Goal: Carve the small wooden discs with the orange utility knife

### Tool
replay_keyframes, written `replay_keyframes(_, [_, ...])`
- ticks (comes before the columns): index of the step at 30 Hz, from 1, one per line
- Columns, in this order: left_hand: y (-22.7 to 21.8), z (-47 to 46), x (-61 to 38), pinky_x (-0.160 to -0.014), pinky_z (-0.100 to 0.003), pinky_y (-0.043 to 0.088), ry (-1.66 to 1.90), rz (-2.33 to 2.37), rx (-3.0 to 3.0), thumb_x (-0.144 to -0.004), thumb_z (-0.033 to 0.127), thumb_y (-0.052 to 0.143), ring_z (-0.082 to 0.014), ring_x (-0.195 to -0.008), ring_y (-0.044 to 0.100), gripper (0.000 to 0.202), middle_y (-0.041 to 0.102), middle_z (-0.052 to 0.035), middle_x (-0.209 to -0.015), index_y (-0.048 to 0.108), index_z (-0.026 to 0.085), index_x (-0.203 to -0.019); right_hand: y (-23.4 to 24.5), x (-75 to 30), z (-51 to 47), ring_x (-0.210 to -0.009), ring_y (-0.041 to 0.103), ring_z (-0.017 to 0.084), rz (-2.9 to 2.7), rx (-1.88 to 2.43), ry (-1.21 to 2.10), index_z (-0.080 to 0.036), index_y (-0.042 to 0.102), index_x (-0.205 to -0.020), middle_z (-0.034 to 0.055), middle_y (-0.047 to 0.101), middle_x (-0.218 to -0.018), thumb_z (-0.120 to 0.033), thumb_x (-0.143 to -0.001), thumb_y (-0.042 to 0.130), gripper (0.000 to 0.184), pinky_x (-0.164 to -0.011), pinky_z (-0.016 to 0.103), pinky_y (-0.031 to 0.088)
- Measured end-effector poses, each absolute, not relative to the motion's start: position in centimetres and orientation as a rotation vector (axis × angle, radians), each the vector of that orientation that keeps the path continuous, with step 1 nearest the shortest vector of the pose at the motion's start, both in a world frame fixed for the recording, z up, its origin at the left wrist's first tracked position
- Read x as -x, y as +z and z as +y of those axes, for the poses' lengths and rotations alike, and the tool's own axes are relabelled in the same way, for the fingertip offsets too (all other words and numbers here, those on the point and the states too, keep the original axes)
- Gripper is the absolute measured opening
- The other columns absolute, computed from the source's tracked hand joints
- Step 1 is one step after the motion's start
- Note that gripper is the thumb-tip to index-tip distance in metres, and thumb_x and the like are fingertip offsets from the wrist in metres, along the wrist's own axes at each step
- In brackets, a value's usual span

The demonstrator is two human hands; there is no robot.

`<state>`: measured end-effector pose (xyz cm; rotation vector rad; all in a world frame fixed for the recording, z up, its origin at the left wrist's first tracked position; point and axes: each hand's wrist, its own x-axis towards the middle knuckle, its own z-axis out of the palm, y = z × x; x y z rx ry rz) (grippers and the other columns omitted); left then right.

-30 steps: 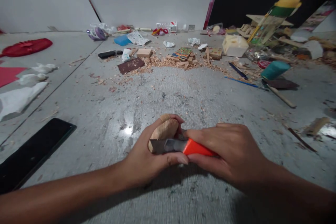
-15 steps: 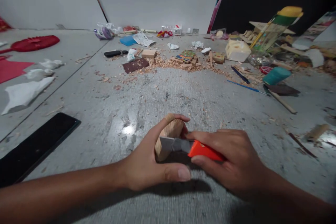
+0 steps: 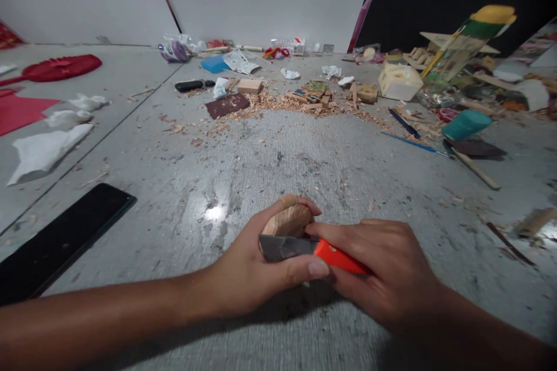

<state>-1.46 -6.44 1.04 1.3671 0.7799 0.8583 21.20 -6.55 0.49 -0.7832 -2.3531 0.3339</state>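
A rounded piece of wood (image 3: 288, 219) with carved facets is gripped in my left hand (image 3: 248, 264), whose fingers curl round its far side. My left thumb lies along the near side of a knife (image 3: 278, 247), by its blade. My right hand (image 3: 387, 269) is closed round the knife's orange handle. The flat grey blade points left across the near face of the wood and covers part of it. Both hands are just above the grey floor (image 3: 243, 162), and my right fingertips come close to the wood.
A black phone (image 3: 69, 237) lies at the left. Wood shavings (image 3: 278, 101) are heaped farther off, beside brown sandpaper (image 3: 227, 105) and a wood block (image 3: 249, 86). At the right are a blue brush (image 3: 415, 144), a teal cylinder (image 3: 467, 124) and a yellow-capped bottle (image 3: 470, 40).
The wood has tilted so more of its upper face shows. My left thumb has moved up against the knife, and the blade has shifted slightly down and left.
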Motion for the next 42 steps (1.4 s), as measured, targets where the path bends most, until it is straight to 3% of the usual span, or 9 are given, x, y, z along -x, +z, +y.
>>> replay_keyframes(5, [1.0,-6.7,1.4,-0.071,-0.028,0.057,0.917,0.828,-1.386,-0.084,0.032,0.089,-0.0182,-0.079,0.063,0.038,0.066,-0.0006,-0.087,0.064,0.02,-0.11,0.2,-21.0,-7.1,-0.067,0.077,0.014,-2.35,0.78,0.109,-0.019,0.066,-0.132,-0.0004,0.084,-0.089,-0.041,-0.122,0.044,0.033,-0.062,0.031,0.049])
replay_keyframes(12, [0.6,-7.2,1.6,-0.075,-0.027,0.053,1.058,0.913,-1.336,-0.09,0.037,0.09,-0.0174,-0.085,0.064,0.033,0.07,-0.0012,-0.094,0.067,0.021,-0.108,0.6,-21.2,-7.0,-0.07,0.08,0.016,-2.23,0.954,0.06,-0.022,0.069,-0.131,0.0001,0.085,-0.091,-0.042,-0.119,0.052,0.028,-0.064,0.03,0.054])
replay_keyframes(16, [0.1,-6.9,2.1,-0.069,-0.024,0.047,1.024,0.733,-1.308,-0.083,0.05,0.097,-0.0138,-0.08,0.056,0.059,0.063,0.0022,-0.095,0.062,0.024,-0.123,0.9,-21.3,-6.7,-0.065,0.079,0.014,-2.222,0.875,0.264,-0.022,0.072,-0.126,-0.0002,0.086,-0.091,-0.045,-0.118,0.053,0.031,-0.062,0.027,0.056])
replay_keyframes(20, [-0.5,-6.8,2.6,-0.073,-0.027,0.047,0.979,0.759,-1.362,-0.078,0.059,0.1,-0.0162,-0.086,0.055,0.077,0.061,0.0009,-0.101,0.058,0.025,-0.132,0.8,-20.9,-6.8,-0.064,0.079,0.012,-2.271,0.776,0.419,-0.02,0.073,-0.121,-0.0022,0.086,-0.091,-0.047,-0.119,0.046,0.038,-0.061,0.026,0.055])
replay_keyframes(27, [-0.1,-6.6,2.1,-0.075,-0.03,0.046,0.977,0.945,-1.458,-0.075,0.054,0.102,-0.0174,-0.086,0.055,0.068,0.061,0.0015,-0.096,0.06,0.022,-0.118,0.6,-21.1,-7.0,-0.062,0.076,0.012,-2.305,0.821,0.236,-0.019,0.07,-0.128,-0.0007,0.087,-0.094,-0.044,-0.121,0.045,0.037,-0.057,0.029,0.051])
replay_keyframes(32, [0.4,-6.6,1.6,-0.069,-0.029,0.043,1.048,0.942,-1.468,-0.089,0.068,0.087,-0.0158,-0.078,0.049,0.057,0.054,0.003,-0.088,0.058,0.022,-0.108,0.3,-21.2,-7.5,-0.066,0.077,0.015,-2.25,0.926,0.042,-0.024,0.068,-0.135,-0.0014,0.085,-0.089,-0.042,-0.119,0.052,0.028,-0.061,0.033,0.051])
replay_keyframes(39, [-0.8,-6.6,2.5,-0.07,-0.03,0.043,0.995,0.826,-1.445,-0.077,0.077,0.091,-0.0172,-0.081,0.053,0.08,0.06,0.0012,-0.096,0.058,0.024,-0.127,1.1,-21.0,-7.0,-0.069,0.081,0.014,-2.211,0.846,0.544,-0.02,0.077,-0.123,0.0006,0.088,-0.096,-0.039,-0.113,0.059,0.027,-0.061,0.024,0.06])
replay_keyframes(42, [-0.9,-6.6,2.6,-0.071,-0.031,0.043,0.975,0.892,-1.489,-0.076,0.073,0.094,-0.0182,-0.083,0.054,0.079,0.062,0.0007,-0.098,0.057,0.025,-0.128,0.9,-21.1,-6.9,-0.066,0.08,0.011,-2.24,0.838,0.528,-0.018,0.077,-0.124,-0.0004,0.087,-0.094,-0.039,-0.115,0.056,0.031,-0.06,0.022,0.058])
